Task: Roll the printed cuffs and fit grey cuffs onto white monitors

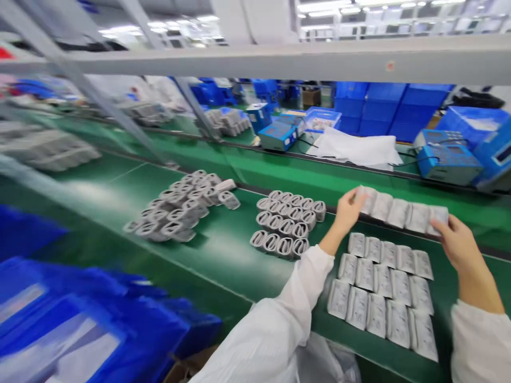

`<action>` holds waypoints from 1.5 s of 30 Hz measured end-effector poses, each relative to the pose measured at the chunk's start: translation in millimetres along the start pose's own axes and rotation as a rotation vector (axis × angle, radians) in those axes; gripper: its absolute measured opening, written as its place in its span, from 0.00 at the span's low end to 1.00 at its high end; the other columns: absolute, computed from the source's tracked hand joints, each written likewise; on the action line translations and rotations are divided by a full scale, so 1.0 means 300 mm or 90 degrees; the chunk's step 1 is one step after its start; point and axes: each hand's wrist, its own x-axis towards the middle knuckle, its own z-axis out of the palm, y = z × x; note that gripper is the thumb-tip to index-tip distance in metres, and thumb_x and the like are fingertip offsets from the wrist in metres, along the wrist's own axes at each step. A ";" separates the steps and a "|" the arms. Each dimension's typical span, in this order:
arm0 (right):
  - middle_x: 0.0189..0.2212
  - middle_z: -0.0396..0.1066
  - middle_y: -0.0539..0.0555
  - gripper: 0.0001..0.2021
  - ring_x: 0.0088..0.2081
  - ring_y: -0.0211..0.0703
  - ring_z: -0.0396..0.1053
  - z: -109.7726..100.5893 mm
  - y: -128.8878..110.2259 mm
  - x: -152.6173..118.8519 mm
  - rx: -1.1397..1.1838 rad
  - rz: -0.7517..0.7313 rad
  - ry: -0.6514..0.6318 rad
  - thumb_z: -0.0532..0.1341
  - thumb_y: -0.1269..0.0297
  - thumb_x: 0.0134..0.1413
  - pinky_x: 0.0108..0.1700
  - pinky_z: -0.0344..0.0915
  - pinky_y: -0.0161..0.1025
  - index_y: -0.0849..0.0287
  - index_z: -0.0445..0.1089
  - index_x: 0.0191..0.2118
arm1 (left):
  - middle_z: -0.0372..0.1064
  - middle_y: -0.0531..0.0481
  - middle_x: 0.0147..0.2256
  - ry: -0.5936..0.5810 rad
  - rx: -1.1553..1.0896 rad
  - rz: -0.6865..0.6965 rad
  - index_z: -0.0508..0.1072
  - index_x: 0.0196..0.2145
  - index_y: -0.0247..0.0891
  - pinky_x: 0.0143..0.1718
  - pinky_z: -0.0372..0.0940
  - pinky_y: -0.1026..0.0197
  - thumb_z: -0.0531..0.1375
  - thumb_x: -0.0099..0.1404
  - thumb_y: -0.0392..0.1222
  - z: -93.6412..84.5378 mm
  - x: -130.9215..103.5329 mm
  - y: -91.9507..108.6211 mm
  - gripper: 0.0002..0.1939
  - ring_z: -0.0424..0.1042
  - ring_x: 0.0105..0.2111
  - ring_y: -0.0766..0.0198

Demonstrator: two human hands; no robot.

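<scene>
Between my two hands is a row of several flat, light grey-white packets, which look like rolled cuffs in clear wrapping. My left hand grips the row's left end, while the fingers of my right hand press on its right end. The row is at the far edge of the green work surface. Nearer to me, between my forearms, similar packets lie flat in three neat rows. Left of my left forearm, rolled grey cuffs stand on edge in rows, their oval open ends facing me.
A looser group of rolled cuffs lies farther left on the green work surface. A pale metal rail crosses overhead. Behind the ledge are blue devices, white sheets and blue bins. Blue bins sit at lower left.
</scene>
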 end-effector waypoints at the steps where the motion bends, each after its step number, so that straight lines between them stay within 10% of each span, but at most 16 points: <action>1: 0.31 0.80 0.49 0.19 0.28 0.47 0.74 0.014 -0.045 0.002 -0.002 0.011 0.016 0.79 0.66 0.36 0.28 0.72 0.42 0.47 0.76 0.36 | 0.68 0.32 0.74 0.015 -0.046 0.023 0.67 0.74 0.31 0.75 0.64 0.51 0.55 0.81 0.55 0.011 -0.002 0.036 0.34 0.69 0.74 0.47; 6: 0.43 0.78 0.54 0.17 0.42 0.49 0.75 0.101 -0.205 -0.037 0.158 -0.069 0.108 0.74 0.54 0.45 0.42 0.78 0.46 0.50 0.77 0.41 | 0.69 0.40 0.73 0.034 -0.328 0.103 0.68 0.73 0.44 0.77 0.64 0.46 0.62 0.78 0.62 0.000 -0.100 0.197 0.34 0.68 0.74 0.46; 12: 0.46 0.76 0.48 0.42 0.39 0.45 0.76 0.116 -0.251 -0.114 0.129 -0.016 -0.021 0.81 0.58 0.41 0.42 0.82 0.48 0.40 0.71 0.65 | 0.58 0.40 0.78 -0.051 -0.174 0.218 0.55 0.80 0.51 0.80 0.58 0.39 0.75 0.67 0.57 -0.088 -0.180 0.285 0.53 0.59 0.79 0.41; 20: 0.46 0.75 0.49 0.42 0.42 0.43 0.76 0.088 -0.260 -0.127 0.057 -0.059 0.001 0.84 0.57 0.43 0.33 0.77 0.34 0.42 0.72 0.65 | 0.58 0.46 0.79 -0.058 -0.206 0.213 0.61 0.78 0.52 0.83 0.53 0.42 0.63 0.77 0.57 -0.088 -0.196 0.289 0.37 0.51 0.82 0.42; 28: 0.46 0.75 0.49 0.42 0.41 0.41 0.76 0.087 -0.267 -0.134 0.034 -0.058 0.019 0.84 0.57 0.42 0.31 0.75 0.32 0.42 0.73 0.64 | 0.68 0.47 0.72 -0.144 -0.337 0.127 0.60 0.77 0.59 0.68 0.73 0.39 0.62 0.76 0.61 -0.089 -0.191 0.274 0.37 0.71 0.71 0.40; 45: 0.46 0.75 0.51 0.43 0.42 0.44 0.76 0.132 -0.284 -0.145 0.010 -0.067 0.029 0.84 0.57 0.39 0.40 0.78 0.39 0.46 0.71 0.63 | 0.72 0.47 0.69 -0.187 -0.399 0.103 0.63 0.76 0.58 0.72 0.69 0.32 0.64 0.72 0.56 -0.123 -0.178 0.308 0.38 0.66 0.74 0.34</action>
